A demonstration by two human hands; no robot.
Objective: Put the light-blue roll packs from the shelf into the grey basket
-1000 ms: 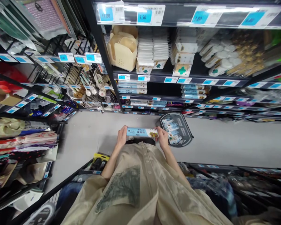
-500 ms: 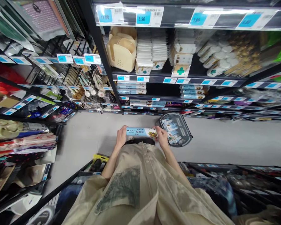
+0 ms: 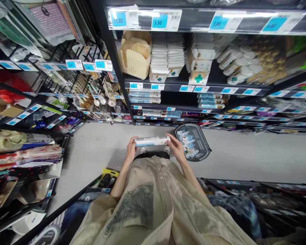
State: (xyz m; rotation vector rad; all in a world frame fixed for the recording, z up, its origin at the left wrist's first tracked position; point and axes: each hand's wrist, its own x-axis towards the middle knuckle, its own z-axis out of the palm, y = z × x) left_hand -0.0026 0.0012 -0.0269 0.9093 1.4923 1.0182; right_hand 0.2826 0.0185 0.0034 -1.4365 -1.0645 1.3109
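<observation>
The left hand (image 3: 130,150) and right hand (image 3: 176,147), both closed, are gripping opposite ends of a food-bag roll (image 3: 152,141) before the khaki shirt (image 3: 165,194); nearby, a grey shopping basket (image 3: 200,143) is holding blue-and-white packaged rolls (image 3: 187,140).

Floor (image 3: 244,146): evenly bright, lit from above; soft shadow beside the dark trousers (image 3: 153,154), toward 8 o'clock.
Price strip (image 3: 192,21): white glare streak between 1 and 2 o'clock, digits blurring at 2.
Roll (image 3: 151,141): pale sheen on top, print too soft to read.
Hanging packs (image 3: 51,23): stretched and smeared at 10 o'clock.
Right rack (image 3: 283,207): dim, soft, 4 o'clock.
Left edge: pixel blocks, 8 o'clock.
</observation>
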